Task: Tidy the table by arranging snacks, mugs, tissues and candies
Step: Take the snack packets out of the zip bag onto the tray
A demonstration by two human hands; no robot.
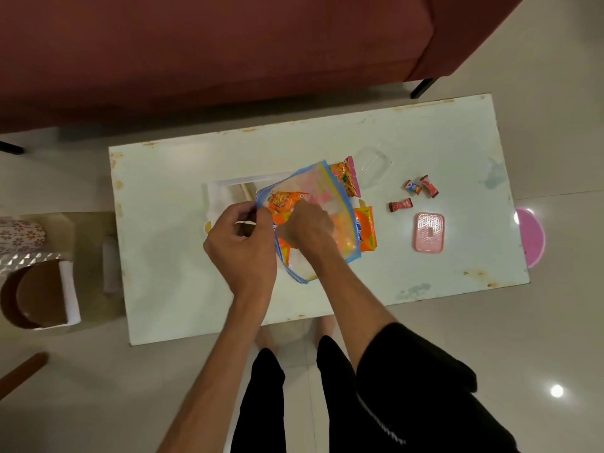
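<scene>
table: left hand pinches bag, right hand inside.

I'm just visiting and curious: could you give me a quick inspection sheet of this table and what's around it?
Surface: white rectangular table, edges chipped and stained.
Job's things: clear blue-rimmed zip bag holding an orange snack packet; two more snack packets beside it; three red wrapped candies; pink rectangular lid; clear plastic container.
Clutter: white tray under the bag.
Grippers: left hand grips the bag's mouth; right hand reaches inside.
Cables: nothing seen.
Surroundings: dark red sofa, pale tiled floor.
</scene>
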